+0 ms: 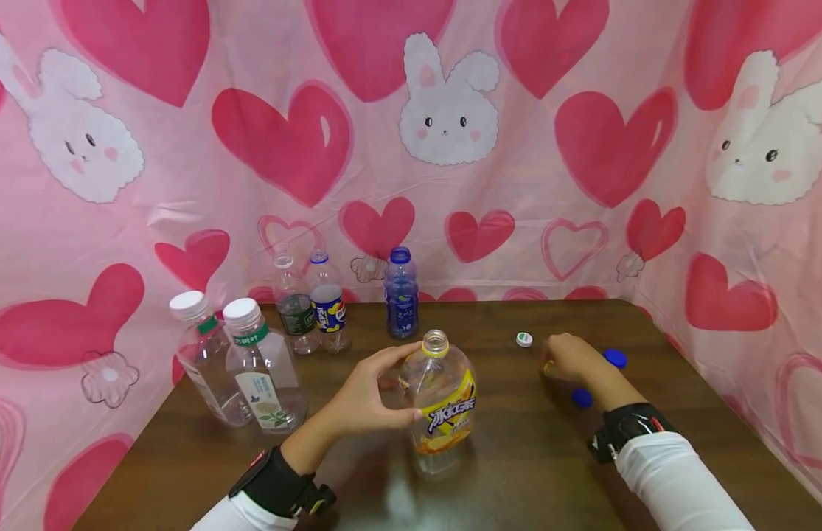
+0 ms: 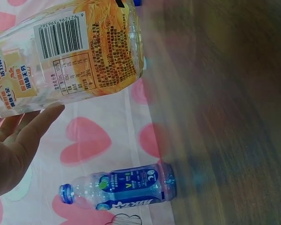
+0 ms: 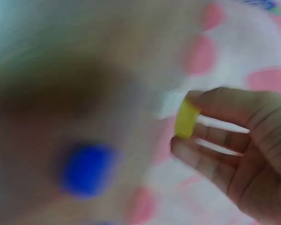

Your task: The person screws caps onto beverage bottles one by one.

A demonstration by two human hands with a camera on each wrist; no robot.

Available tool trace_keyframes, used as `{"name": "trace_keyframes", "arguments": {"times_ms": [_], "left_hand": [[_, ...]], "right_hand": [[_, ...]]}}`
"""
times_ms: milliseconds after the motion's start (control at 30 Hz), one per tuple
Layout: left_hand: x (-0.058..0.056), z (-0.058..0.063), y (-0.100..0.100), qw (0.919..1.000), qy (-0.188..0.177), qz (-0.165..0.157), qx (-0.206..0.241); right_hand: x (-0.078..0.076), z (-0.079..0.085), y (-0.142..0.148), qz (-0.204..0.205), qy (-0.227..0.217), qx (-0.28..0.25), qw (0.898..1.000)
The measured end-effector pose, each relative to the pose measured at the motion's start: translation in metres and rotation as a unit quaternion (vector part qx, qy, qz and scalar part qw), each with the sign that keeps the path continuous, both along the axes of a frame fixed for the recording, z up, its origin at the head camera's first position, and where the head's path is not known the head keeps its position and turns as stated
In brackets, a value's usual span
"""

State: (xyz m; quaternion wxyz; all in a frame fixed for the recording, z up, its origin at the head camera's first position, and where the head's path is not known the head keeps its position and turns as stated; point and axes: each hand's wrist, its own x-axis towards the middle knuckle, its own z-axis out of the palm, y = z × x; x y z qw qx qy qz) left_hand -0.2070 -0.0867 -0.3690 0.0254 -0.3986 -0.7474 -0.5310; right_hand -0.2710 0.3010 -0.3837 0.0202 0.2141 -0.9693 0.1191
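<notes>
My left hand [image 1: 367,391] holds a clear plastic bottle [image 1: 447,420] with a yellow drink label, thumb on the near side and fingers round the back. The bottle stands upright on the table, its neck uncapped. In the left wrist view, its barcode side [image 2: 65,42] faces the camera, and only part of the hand [image 2: 18,145] shows. To the right, my right hand [image 1: 573,358] is over the table. A yellow bottle cap [image 3: 186,119] is pinched between its thumb and fingertips in the right wrist view. Near this hand lie two blue caps [image 1: 615,358] and a white cap [image 1: 524,339].
Two tall clear bottles with white caps [image 1: 265,369] stand at the left of the brown table [image 1: 517,457]. Behind them are a green-labelled bottle [image 1: 296,313] and a Pepsi bottle [image 1: 329,306]. A blue-labelled bottle [image 1: 402,295] stands at the back, before a pink heart-patterned cloth [image 1: 517,177].
</notes>
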Motion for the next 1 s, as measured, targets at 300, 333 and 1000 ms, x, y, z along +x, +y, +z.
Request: {"name": "trace_keyframes", "arguments": {"times_ms": [300, 333, 1000], "left_hand": [[-0.005, -0.003, 0.004, 0.9999, 0.005, 0.0, -0.012], [-0.005, -0.003, 0.005, 0.9999, 0.004, -0.002, -0.013], [-0.007, -0.003, 0.011, 0.9995, -0.003, -0.002, -0.033]], "right_hand": [[0.042, 0.139, -0.094, 0.224, -0.006, -0.18, 0.958], [0.049, 0.15, -0.103, 0.255, -0.001, -0.172, 0.951], [0.065, 0.173, -0.154, 0.32, 0.021, 0.013, 0.947]]}}
